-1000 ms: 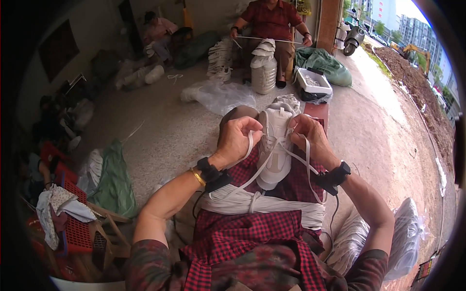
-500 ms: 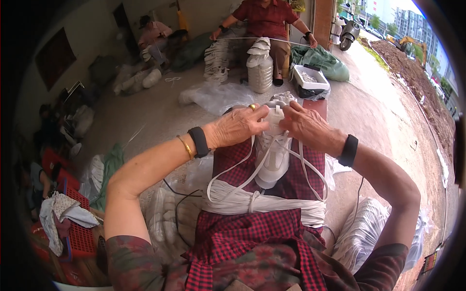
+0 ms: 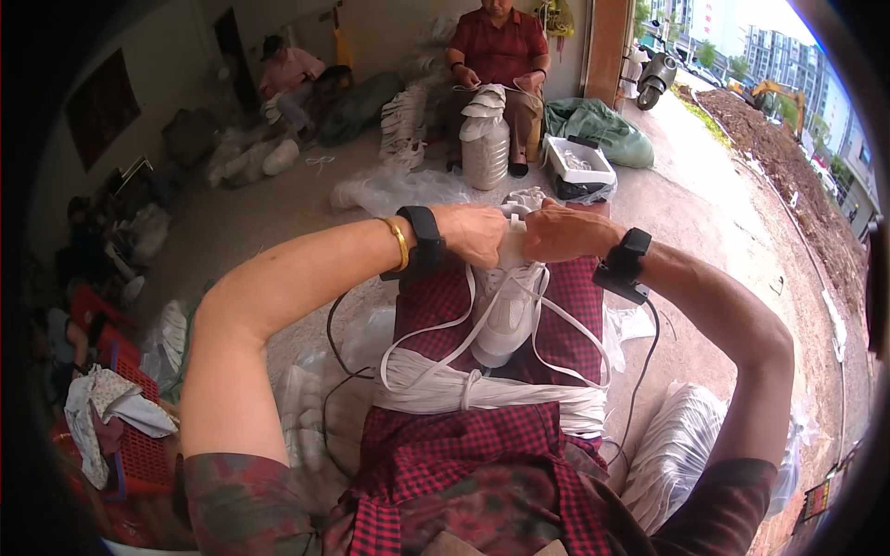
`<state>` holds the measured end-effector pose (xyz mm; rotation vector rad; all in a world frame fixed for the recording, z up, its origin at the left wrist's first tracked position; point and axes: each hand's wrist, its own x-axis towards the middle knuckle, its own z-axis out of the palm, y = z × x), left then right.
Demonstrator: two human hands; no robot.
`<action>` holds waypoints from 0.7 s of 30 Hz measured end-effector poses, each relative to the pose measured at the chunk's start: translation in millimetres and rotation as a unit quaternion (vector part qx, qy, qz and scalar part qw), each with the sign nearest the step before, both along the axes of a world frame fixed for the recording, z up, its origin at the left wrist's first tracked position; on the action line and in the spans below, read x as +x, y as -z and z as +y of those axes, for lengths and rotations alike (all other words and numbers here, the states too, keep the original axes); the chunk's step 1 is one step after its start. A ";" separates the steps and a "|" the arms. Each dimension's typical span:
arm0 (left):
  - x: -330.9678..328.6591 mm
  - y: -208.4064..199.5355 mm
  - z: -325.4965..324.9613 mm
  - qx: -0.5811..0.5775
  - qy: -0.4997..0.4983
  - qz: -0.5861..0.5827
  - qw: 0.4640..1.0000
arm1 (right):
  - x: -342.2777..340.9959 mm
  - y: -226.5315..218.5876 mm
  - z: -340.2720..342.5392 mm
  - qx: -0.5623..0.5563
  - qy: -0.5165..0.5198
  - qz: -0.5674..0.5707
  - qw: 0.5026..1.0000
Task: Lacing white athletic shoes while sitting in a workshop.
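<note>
A white sneaker [image 3: 503, 324] rests on my lap, toe toward me, its tongue [image 3: 513, 243] standing up between my hands. My left hand [image 3: 471, 233] is closed at the left side of the shoe's upper part. My right hand [image 3: 565, 232] is closed at the right side, fingers curled inward. The fingertips are mostly hidden, so whether they also pinch lace ends cannot be seen. Loose white shoelaces [image 3: 593, 357] loop out to both sides of the sneaker. Across my lap lies a tied bundle of white laces [image 3: 519, 393], over a red-and-black checked apron [image 3: 501, 431].
Ahead, a seated person in a red shirt [image 3: 498, 54] holds a white lace over stacked shoe parts [image 3: 484, 153]. A white box [image 3: 579, 165] stands beside green sacks [image 3: 603, 130]. Plastic-wrapped white bundles [image 3: 677, 445] are at my right, a red basket [image 3: 144, 445] at my left.
Both my hands have turned inward into closed fists at the shoe's upper part, with the wrists drawn nearer. The person ahead has brought their outstretched hands together, lowering the lace.
</note>
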<state>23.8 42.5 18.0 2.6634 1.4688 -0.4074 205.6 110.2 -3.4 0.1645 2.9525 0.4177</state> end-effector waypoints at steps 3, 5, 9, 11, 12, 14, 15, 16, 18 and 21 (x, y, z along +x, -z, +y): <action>-12.2 12.2 -3.7 0.023 -0.034 -0.132 0.990 | -3.1 8.2 -15.1 -0.102 0.156 0.183 0.965; -12.8 15.5 -3.5 -0.008 -0.046 -0.192 0.980 | -1.0 10.1 -19.3 -0.100 0.176 0.183 0.962; -13.1 17.5 -3.3 0.044 -0.080 -0.320 0.943 | -10.5 1.6 -15.1 -0.469 0.208 0.481 0.711; -12.3 8.7 2.4 0.005 -0.044 -0.562 0.826 | -8.5 -9.0 -13.6 -0.477 0.187 0.484 0.709; -11.7 -0.2 -1.5 0.003 -0.044 -0.563 0.825 | -7.1 -13.3 -17.4 -0.490 0.170 0.489 0.701; -7.4 -19.0 -17.2 -0.121 -0.077 -0.625 0.767 | 3.9 -19.1 -12.7 -0.516 0.148 0.452 0.712; -8.5 -21.0 -23.1 -0.117 -0.059 -0.622 0.772 | 3.9 -19.5 -14.6 -0.527 0.161 0.426 0.717; -11.0 -18.9 -26.1 -0.115 -0.060 -0.625 0.769 | 4.5 -18.9 -17.9 -0.538 0.175 0.400 0.721; -16.7 -14.0 -30.7 -0.005 -0.104 -0.610 0.785 | 4.7 -14.9 -23.6 -0.549 0.181 0.394 0.715; -25.9 9.4 -31.2 -0.015 -0.148 -0.644 0.751 | 7.6 -10.7 -28.1 -0.570 0.184 0.377 0.707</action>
